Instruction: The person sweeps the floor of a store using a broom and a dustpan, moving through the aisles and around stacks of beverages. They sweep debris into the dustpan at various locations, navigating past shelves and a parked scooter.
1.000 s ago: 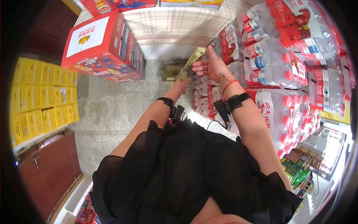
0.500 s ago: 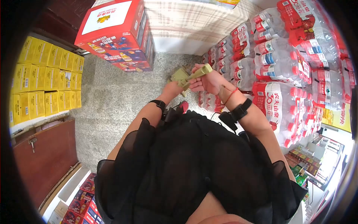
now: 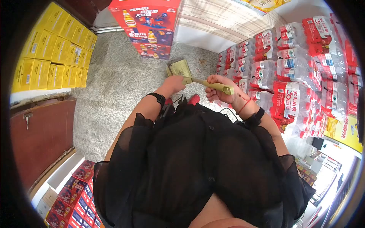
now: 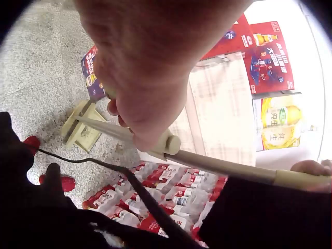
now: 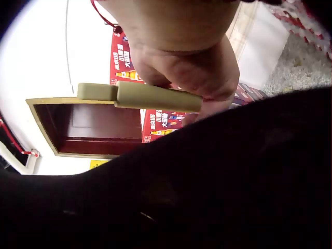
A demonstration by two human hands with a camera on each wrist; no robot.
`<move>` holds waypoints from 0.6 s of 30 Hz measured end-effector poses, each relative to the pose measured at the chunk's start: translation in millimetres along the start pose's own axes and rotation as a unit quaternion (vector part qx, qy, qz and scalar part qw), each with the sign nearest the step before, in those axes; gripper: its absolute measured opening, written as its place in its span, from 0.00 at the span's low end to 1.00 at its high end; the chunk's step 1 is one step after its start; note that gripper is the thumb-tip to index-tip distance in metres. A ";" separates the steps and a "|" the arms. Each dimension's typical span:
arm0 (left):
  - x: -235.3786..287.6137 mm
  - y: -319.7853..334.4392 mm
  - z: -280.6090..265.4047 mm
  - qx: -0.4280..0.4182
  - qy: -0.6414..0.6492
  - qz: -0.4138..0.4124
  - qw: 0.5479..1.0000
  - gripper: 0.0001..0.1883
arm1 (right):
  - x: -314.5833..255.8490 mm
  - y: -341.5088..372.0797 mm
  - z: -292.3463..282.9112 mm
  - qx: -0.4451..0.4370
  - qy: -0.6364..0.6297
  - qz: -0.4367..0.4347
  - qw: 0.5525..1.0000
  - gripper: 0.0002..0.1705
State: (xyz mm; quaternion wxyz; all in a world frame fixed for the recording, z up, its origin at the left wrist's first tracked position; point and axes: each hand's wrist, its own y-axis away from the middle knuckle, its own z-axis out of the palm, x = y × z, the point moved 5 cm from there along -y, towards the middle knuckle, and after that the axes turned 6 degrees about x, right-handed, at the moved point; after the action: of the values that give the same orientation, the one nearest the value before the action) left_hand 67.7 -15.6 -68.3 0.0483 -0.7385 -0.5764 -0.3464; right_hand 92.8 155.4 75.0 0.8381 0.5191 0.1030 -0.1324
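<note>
A pale yellow-green long-handled dustpan (image 3: 181, 69) shows beyond the hands in the head view, its pan over the grey floor. My left hand (image 3: 175, 84) grips the pole partway up, fingers wrapped round it close to a round knob (image 4: 172, 144). The upper grip of the handle (image 5: 155, 97) lies across my right hand (image 3: 225, 97), whose fingers curl round it. From the left wrist, the pole (image 4: 228, 167) runs from the pan, past the left hand, to the right fingers (image 4: 312, 167). The right palm is partly hidden by the handle.
Shrink-wrapped bottle packs (image 3: 292, 102) are stacked along the right. Red beer cartons (image 3: 152, 36) stand ahead, yellow boxes (image 3: 42, 62) at the left above a brown door (image 3: 42, 129). My red shoes (image 3: 194, 99) are on the speckled floor (image 3: 118, 68). A cable (image 4: 129, 179) hangs near the left wrist.
My right hand, spread beside the handle a second ago, now curls round it. The handle's top has swung right and towards my body. The head view has shifted.
</note>
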 end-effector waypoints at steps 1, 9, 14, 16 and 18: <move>-4.6 5.3 -1.7 0.005 0.006 -0.006 1.000 0.19 | 3.1 -1.4 4.5 -0.001 0.003 0.000 1.000 0.10; -63.9 79.2 -23.8 -0.001 -0.014 -0.032 0.999 0.16 | -14.8 -2.4 -32.3 -0.148 -0.098 -0.038 0.983 0.06; -92.7 85.1 -19.6 0.050 0.003 -0.077 0.996 0.15 | -28.7 4.5 -37.7 -0.008 -0.011 -0.026 1.000 0.06; -99.6 84.3 -23.1 0.073 0.010 -0.111 0.991 0.15 | -31.0 -5.2 -46.5 0.066 0.088 -0.037 0.993 0.08; -112.6 87.5 -21.9 0.064 0.004 -0.136 0.989 0.15 | -38.3 -7.4 -52.8 0.071 0.123 -0.042 0.989 0.09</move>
State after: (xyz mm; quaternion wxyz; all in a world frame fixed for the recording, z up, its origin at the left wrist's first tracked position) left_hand 124.4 -146.9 -86.9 0.0502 -0.6471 -0.6927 -0.3145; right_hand 52.3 204.0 57.4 0.7737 0.5850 0.2173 -0.1095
